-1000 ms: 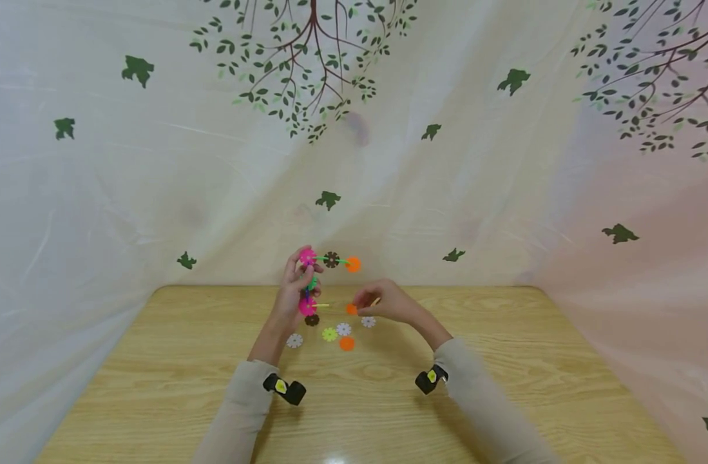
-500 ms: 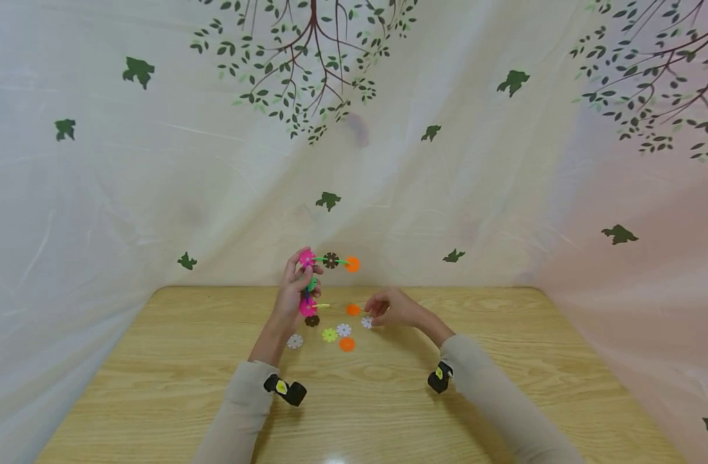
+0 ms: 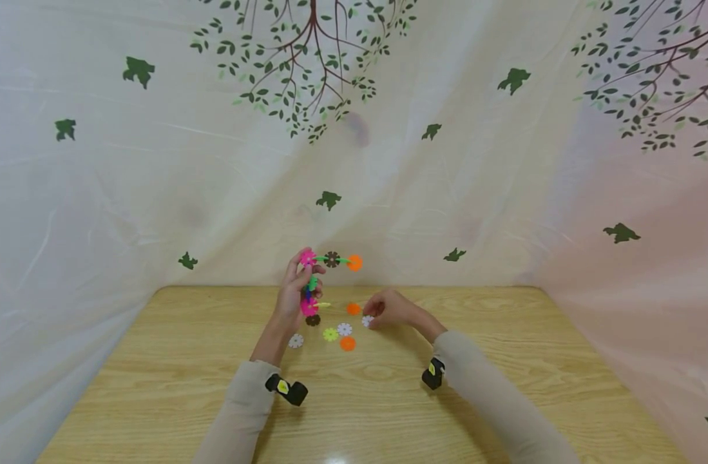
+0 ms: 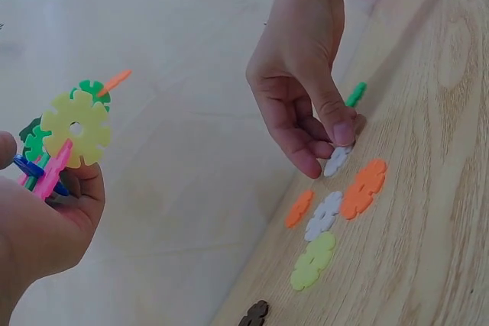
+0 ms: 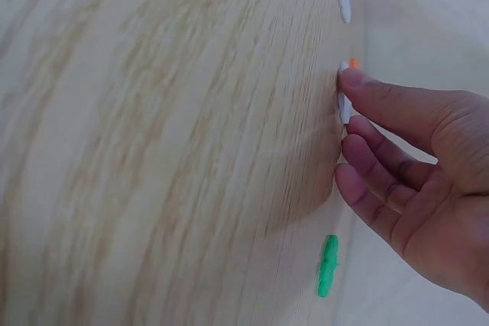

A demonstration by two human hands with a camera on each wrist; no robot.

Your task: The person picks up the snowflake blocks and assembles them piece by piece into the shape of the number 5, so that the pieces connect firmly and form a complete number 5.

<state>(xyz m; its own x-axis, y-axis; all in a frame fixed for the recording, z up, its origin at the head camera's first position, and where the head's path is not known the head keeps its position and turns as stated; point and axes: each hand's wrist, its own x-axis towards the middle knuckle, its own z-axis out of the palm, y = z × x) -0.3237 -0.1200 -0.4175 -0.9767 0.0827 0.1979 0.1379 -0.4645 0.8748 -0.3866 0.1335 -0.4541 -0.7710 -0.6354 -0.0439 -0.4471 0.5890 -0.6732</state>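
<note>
Trainee: Identify the largest surfaces.

Instructor: A creased sheet [image 3: 388, 219], printed with branches and leaf shapes, hangs behind the worktop [image 3: 354, 406]. The worktop is pale, grained wood with rounded far corners.

Trainee: State the condition of each hand.

Instructor: The left hand [image 3: 290, 296] grips the linked assembly [image 3: 312, 283] with bent fingers, raised near the far edge. The right hand [image 3: 393, 309] sits low near the far edge, right of centre, with a narrow gap between thumb and fingertips. Its thumb touches the white disc [image 3: 367, 321]; I cannot tell whether the disc is fully pinched.

Trainee: Locate both items relative to the hands.

Instructor: The assembly passes through the left hand. Its upper row, pink, brown and orange, extends right past the fingertips; pieces join edge to face. The white disc lies at the worktop surface, under the right thumb.

Trainee: Describe the loose discs.

Instructor: Thin, round, smooth, notched at the rim. Between the hands are a yellow disc [image 3: 330, 334], a second white disc [image 3: 344, 329] and, closer to the near edge, an orange disc [image 3: 348, 343]. A second orange disc [image 3: 354, 309] is just beside the right fingertips. A brown disc [image 3: 312, 320] and a third white disc [image 3: 296, 341] lie near the left hand. A green disc [image 5: 328, 265] rests near the right hand.
</note>
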